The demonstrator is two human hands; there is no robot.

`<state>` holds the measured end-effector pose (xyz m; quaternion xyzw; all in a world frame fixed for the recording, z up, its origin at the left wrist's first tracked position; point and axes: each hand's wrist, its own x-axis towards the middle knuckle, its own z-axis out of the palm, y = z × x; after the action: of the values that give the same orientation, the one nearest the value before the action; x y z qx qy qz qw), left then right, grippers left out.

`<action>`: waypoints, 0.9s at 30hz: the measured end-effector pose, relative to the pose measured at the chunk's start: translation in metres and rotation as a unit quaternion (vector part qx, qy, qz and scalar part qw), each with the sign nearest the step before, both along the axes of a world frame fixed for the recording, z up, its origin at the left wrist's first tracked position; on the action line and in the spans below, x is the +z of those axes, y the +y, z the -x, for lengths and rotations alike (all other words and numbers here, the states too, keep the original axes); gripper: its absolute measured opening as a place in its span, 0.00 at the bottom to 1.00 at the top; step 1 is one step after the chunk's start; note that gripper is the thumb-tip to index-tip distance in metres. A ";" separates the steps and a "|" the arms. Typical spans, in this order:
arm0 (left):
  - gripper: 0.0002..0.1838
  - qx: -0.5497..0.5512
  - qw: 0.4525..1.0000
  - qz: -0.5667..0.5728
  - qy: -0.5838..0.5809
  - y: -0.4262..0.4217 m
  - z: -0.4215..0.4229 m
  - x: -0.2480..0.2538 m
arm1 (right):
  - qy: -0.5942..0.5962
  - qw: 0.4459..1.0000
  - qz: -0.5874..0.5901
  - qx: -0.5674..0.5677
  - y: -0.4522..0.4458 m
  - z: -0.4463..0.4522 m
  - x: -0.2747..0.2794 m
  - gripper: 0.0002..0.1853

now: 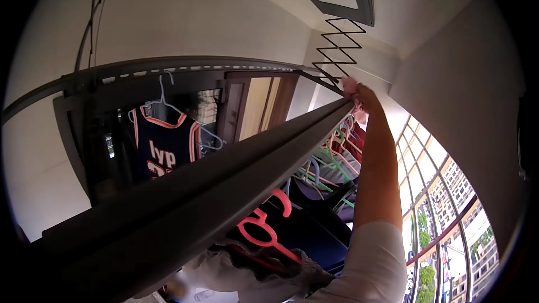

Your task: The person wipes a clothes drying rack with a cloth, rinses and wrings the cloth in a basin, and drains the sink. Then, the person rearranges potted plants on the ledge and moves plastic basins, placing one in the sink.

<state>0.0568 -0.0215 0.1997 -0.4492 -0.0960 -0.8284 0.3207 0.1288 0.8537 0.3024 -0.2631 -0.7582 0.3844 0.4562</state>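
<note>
My right hand (362, 95) is raised at the far end of a thick dark rail (224, 174), its fingers closed at or just above the rail. What they hold is too small to tell. Below it hang several hangers (331, 160) in green, pink and white, with dark and red clothes. Nearer to me, a pink hanger (261, 230) hangs beneath the rail beside a grey garment (230, 272). I do not see my left hand.
A dark jersey (168, 146) hangs on a light hanger from a slotted rail (196, 67) at the left. A black scissor frame (339, 47) drops from the ceiling unit (362, 0). At the right is a barred window (443, 207). Thin cords (92, 22) hang at upper left.
</note>
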 end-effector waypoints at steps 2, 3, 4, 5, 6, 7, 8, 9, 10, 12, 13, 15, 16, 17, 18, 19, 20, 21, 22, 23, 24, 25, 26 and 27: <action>0.23 -0.047 0.999 0.004 -0.006 0.004 -0.005 0.002 | -0.227 0.950 -0.174 -0.128 -0.031 0.019 -0.003 0.18; 0.24 0.046 0.992 0.120 0.006 -0.004 -0.002 0.001 | -0.235 0.949 -0.168 -0.130 -0.031 0.023 -0.002 0.21; 0.25 0.049 0.991 0.127 0.009 -0.007 -0.002 -0.005 | -0.246 0.946 -0.162 -0.133 -0.030 0.024 0.001 0.25; 0.25 0.048 0.989 0.139 0.011 -0.009 -0.003 -0.008 | -0.260 0.944 -0.151 -0.137 -0.029 0.021 -0.006 0.29; 0.25 0.045 0.988 0.148 0.015 -0.009 -0.001 -0.009 | -0.294 0.924 -0.203 -0.134 -0.039 0.019 -0.004 0.25; 0.26 0.043 0.987 0.153 0.022 -0.008 0.002 -0.010 | -0.324 0.901 -0.256 -0.132 -0.051 0.017 -0.002 0.21; 0.26 0.039 0.986 0.161 0.027 -0.009 0.003 -0.009 | -0.370 0.867 -0.302 -0.145 -0.064 0.019 -0.001 0.14; 0.26 0.043 0.985 0.163 0.031 -0.009 0.005 -0.008 | -0.368 0.867 -0.302 -0.147 -0.076 0.021 0.001 0.14; 0.26 0.034 0.984 0.170 0.035 -0.014 0.009 -0.010 | -0.364 0.867 -0.304 -0.151 -0.087 0.021 0.005 0.14; 0.26 0.021 0.981 0.186 0.048 -0.023 0.016 -0.010 | -0.372 0.854 -0.334 -0.143 -0.105 0.012 -0.001 0.14; 0.26 0.013 0.980 0.191 0.055 -0.028 0.019 -0.012 | -0.381 0.838 -0.369 -0.132 -0.113 0.011 -0.001 0.13; 0.27 -0.011 0.975 0.208 0.072 -0.041 0.026 -0.018 | -0.373 0.834 -0.390 -0.116 -0.135 0.005 -0.005 0.14; 0.28 -0.039 0.970 0.223 0.089 -0.053 0.034 -0.023 | -0.330 0.879 -0.329 -0.098 -0.153 0.002 -0.006 0.15; 0.28 -0.126 0.951 0.254 0.125 -0.081 0.058 -0.038 | -0.285 0.917 -0.266 -0.081 -0.177 -0.002 -0.008 0.16; 0.29 -0.185 0.930 0.280 0.151 -0.096 0.073 -0.048 | -0.237 0.949 -0.199 -0.064 -0.194 -0.005 -0.009 0.17; 0.27 -0.109 0.949 0.271 0.120 -0.076 0.051 -0.038 | -0.225 0.954 -0.193 -0.052 -0.199 -0.008 -0.011 0.17; 0.26 -0.034 0.961 0.263 0.083 -0.056 0.029 -0.028 | -0.212 0.958 -0.187 -0.039 -0.205 -0.010 -0.013 0.16; 0.25 0.044 0.966 0.250 0.047 -0.038 0.013 -0.021 | -0.199 0.963 -0.183 -0.024 -0.211 -0.011 -0.015 0.16; 0.25 0.054 0.970 0.230 0.064 -0.034 0.014 -0.022 | -0.185 0.970 -0.159 -0.025 -0.230 -0.011 -0.015 0.17; 0.26 0.065 0.972 0.209 0.080 -0.031 0.015 -0.022 | -0.169 0.976 -0.135 -0.025 -0.250 -0.014 -0.015 0.18; 0.26 0.076 0.975 0.187 0.097 -0.029 0.016 -0.023 | -0.155 0.981 -0.113 -0.025 -0.273 -0.015 -0.015 0.19; 0.26 0.073 0.977 0.177 0.094 -0.034 0.020 -0.022 | -0.144 0.983 -0.112 -0.010 -0.292 -0.016 -0.016 0.20; 0.26 0.071 0.978 0.171 0.094 -0.036 0.021 -0.024 | -0.132 0.985 -0.109 0.004 -0.310 -0.019 -0.018 0.21; 0.26 0.066 0.979 0.166 0.094 -0.038 0.022 -0.025 | -0.118 0.987 -0.107 0.019 -0.324 -0.020 -0.018 0.22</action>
<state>0.0352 -0.0592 0.1752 -0.5644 -0.2312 -0.7321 0.3035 0.1484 0.5296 0.2842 -0.2420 -0.8486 0.2754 0.3814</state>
